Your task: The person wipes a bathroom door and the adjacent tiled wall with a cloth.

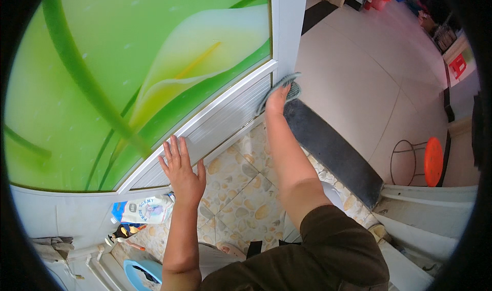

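A door with a white frame point(288, 29) and a green glass panel point(103, 60) printed with a calla lily stands before me. At the door's outer edge, beside the ribbed lower panel point(226, 116), my right hand point(277, 99) grips a grey-green striped cloth point(296, 92). The cloth is folded around the edge and partly hidden by the hand. My left hand point(184, 175), fingers spread and holding nothing, is at the rail point(153, 156) under the glass; whether the palm presses on it I cannot tell.
A dark stone threshold point(330, 149) divides the pebble-patterned floor point(246, 202) from pale tiles point(357, 72). At lower left are a white and blue detergent pouch point(142, 211), small bottles point(122, 232) and a light-blue basin point(132, 277). An orange-topped stool point(433, 162) stands at right.
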Available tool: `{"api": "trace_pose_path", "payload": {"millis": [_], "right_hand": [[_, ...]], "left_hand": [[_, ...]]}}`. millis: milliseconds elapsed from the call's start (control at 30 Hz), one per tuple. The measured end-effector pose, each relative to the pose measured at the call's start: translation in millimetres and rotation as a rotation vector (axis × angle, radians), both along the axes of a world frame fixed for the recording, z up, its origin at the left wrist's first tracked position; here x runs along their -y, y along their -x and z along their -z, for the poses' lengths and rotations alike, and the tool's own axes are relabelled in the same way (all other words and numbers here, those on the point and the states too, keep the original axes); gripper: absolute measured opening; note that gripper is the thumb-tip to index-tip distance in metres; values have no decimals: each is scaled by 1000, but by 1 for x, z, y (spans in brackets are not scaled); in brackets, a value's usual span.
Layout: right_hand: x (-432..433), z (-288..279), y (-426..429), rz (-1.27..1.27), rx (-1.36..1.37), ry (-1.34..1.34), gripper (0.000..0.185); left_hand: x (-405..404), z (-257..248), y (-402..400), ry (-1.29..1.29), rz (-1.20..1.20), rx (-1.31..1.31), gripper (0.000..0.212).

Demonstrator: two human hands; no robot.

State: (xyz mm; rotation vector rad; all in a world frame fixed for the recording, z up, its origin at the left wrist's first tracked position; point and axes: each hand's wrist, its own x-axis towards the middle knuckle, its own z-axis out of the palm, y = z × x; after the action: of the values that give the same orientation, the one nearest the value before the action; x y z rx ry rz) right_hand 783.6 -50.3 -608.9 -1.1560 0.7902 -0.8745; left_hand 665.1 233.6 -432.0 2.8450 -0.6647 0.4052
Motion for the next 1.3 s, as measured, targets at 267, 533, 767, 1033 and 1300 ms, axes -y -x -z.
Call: {"api": "trace_pose_path", "payload": {"millis": [267, 533, 767, 1033, 1300], "right_hand": [[-23, 78, 14, -234, 71, -716, 54], [-86, 112, 13, -198, -76, -858, 42], [-173, 110, 31, -490, -66, -1102, 41], [-222, 78, 39, -714, 143, -1237, 32], [-279, 13, 67, -1003, 124, -1315, 20]], "left_hand": [[-7, 4, 4, -124, -61, -18, 75], [-3, 3, 4, -156, -56, -15, 70], [-2, 4, 3, -118, -62, -28, 62], [-19, 34, 15, 285, 49, 14, 41], [-93, 151, 42, 1466, -679, -848, 19]]}}
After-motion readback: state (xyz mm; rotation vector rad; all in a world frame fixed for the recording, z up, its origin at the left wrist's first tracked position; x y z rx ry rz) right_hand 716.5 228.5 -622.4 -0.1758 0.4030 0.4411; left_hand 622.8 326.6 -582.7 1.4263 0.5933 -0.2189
